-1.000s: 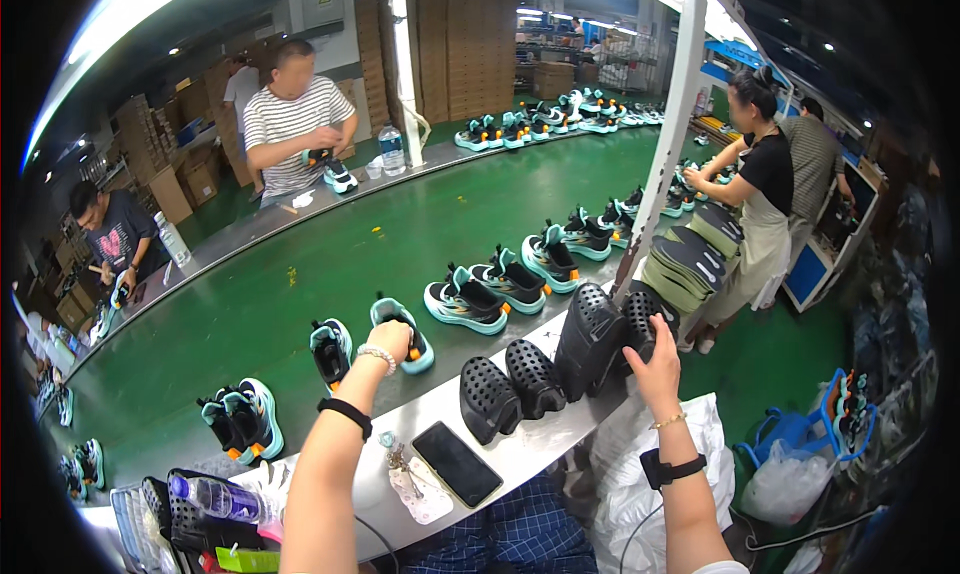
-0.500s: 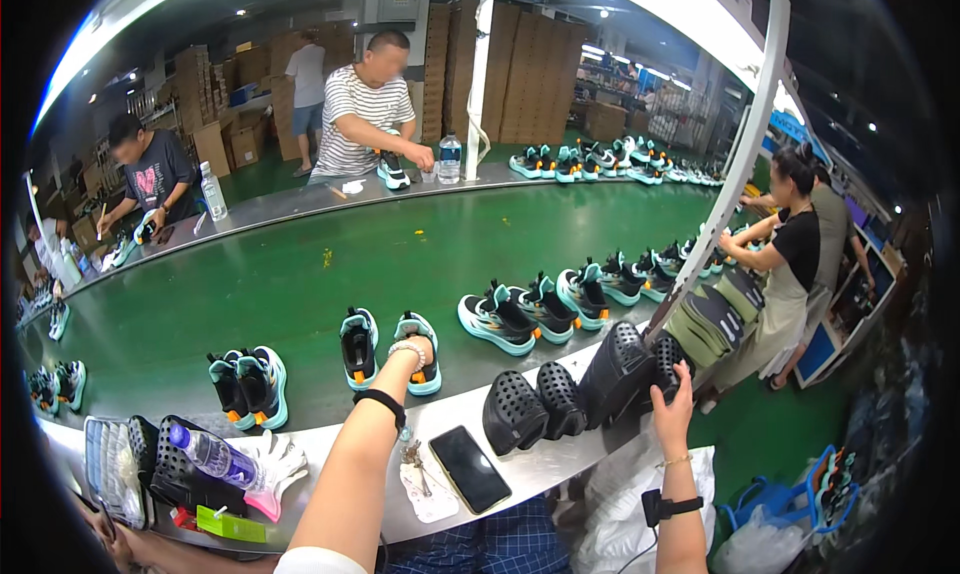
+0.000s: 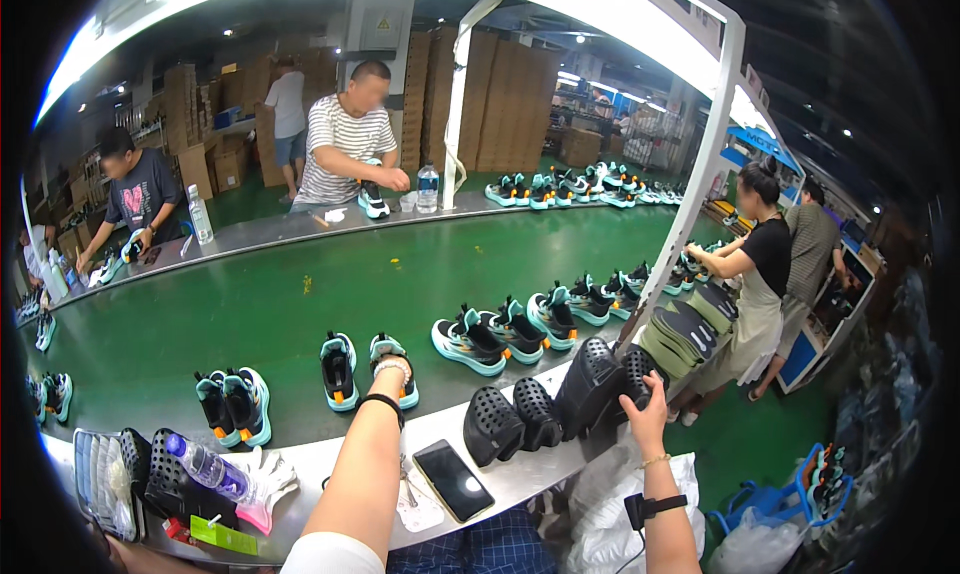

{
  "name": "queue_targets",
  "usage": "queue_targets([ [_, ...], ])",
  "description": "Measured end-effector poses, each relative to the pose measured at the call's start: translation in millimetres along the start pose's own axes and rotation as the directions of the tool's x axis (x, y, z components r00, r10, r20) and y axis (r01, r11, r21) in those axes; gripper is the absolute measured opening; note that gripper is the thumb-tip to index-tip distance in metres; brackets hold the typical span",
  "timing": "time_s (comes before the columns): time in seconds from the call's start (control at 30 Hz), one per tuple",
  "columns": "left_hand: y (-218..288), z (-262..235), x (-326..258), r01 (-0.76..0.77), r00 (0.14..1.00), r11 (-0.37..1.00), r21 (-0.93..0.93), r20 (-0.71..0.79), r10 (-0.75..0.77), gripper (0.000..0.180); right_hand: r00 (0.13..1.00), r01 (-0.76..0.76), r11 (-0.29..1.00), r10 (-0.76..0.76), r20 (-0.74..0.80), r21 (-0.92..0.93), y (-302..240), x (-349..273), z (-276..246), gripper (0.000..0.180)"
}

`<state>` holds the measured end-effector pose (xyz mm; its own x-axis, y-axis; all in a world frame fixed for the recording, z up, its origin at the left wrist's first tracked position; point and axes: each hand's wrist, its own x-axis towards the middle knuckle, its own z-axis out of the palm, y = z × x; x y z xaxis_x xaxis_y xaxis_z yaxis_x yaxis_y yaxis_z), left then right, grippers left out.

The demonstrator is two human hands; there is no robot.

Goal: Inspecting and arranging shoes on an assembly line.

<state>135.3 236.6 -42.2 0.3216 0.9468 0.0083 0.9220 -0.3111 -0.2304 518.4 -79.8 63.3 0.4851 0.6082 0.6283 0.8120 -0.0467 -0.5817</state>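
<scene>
Left hand (image 3: 397, 363) now shows less of itself at the opening of the black-and-teal sneaker with orange accents (image 3: 411, 391) than half a second ago; the whole view sits slightly lower and farther left. That sneaker is at the near edge of the smooth green conveyor surface (image 3: 330, 274), just beside a matching black-and-teal sneaker (image 3: 340, 374).

Left grip: the fingers are hidden, so whether they pinch or lie loose cannot be told. Right grip: the right hand (image 3: 648, 411) curves thumb and fingers, set apart, around the near end of a perforated black clog-shaped piece (image 3: 637, 371); pressure cannot be told.

Handling, as judged: keep the left wrist in line with the opening so the collar does not fold, and keep the sole level. Hold the right-hand piece lightly (a taller perforated black piece (image 3: 588, 386) stands close by). Keep the left forearm off the flat black smartphone (image 3: 455, 480).
</scene>
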Motion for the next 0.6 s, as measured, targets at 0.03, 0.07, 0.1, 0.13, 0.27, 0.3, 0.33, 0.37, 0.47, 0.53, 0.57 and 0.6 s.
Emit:
queue_targets([
  [0.03,-1,-2,-2,-0.004,1.0,1.0,0.021,-0.016,0.004,0.031,1.0,-0.006,1.0,0.006,0.003,-0.007,1,0,1,0.055],
  [0.07,-2,-3,-4,-0.01,1.0,0.999,0.037,-0.022,0.011,0.032,0.999,-0.017,1.0,0.017,0.035,-0.007,1,-1,1,0.055],
  [0.1,-4,-5,-6,-0.015,0.999,0.999,0.051,-0.027,0.017,0.032,0.999,-0.016,1.0,0.016,0.028,0.003,1,-2,2,0.055],
  [0.13,-5,-6,-9,-0.022,0.999,0.998,0.065,-0.03,0.024,0.033,1.0,-0.007,1.0,0.008,-0.013,0.029,0,-2,3,0.055],
  [0.27,-6,-4,-16,-0.047,0.999,0.993,0.112,-0.021,0.05,0.035,0.992,-0.072,0.965,0.042,-0.121,-0.253,-9,-8,5,0.058],
  [0.3,-5,0,-17,-0.055,0.998,0.991,0.123,-0.011,0.057,0.036,0.994,-0.099,0.969,0.085,-0.07,-0.227,-10,-7,4,0.057],
  [0.33,-4,4,-19,-0.07,0.997,0.988,0.135,0.001,0.071,0.036,0.991,-0.13,0.965,0.128,-0.024,-0.229,-12,-7,5,0.057],
  [0.37,-5,7,-20,-0.083,0.996,0.986,0.144,0.02,0.081,0.037,0.99,-0.138,0.967,0.134,-0.032,-0.213,-14,-6,5,0.056],
  [0.47,-11,13,-22,-0.034,0.994,0.999,-0.017,0.107,0.036,0.035,0.987,-0.156,0.968,0.146,-0.063,-0.197,-17,-5,6,0.053],
  [0.53,-19,10,-25,0.121,0.98,0.942,-0.314,0.191,-0.062,0.03,0.988,-0.126,0.978,0.108,-0.113,-0.165,-20,-3,5,0.053],
  [0.57,-24,8,-30,0.023,0.979,0.966,-0.258,0.199,0.029,0.027,0.987,-0.119,0.987,0.105,-0.124,-0.109,-22,-2,3,0.052],
  [0.6,-30,7,-39,-0.169,0.976,0.968,-0.186,0.107,0.19,0.024,0.982,-0.112,0.99,0.099,-0.16,-0.08,-26,0,2,0.051],
])
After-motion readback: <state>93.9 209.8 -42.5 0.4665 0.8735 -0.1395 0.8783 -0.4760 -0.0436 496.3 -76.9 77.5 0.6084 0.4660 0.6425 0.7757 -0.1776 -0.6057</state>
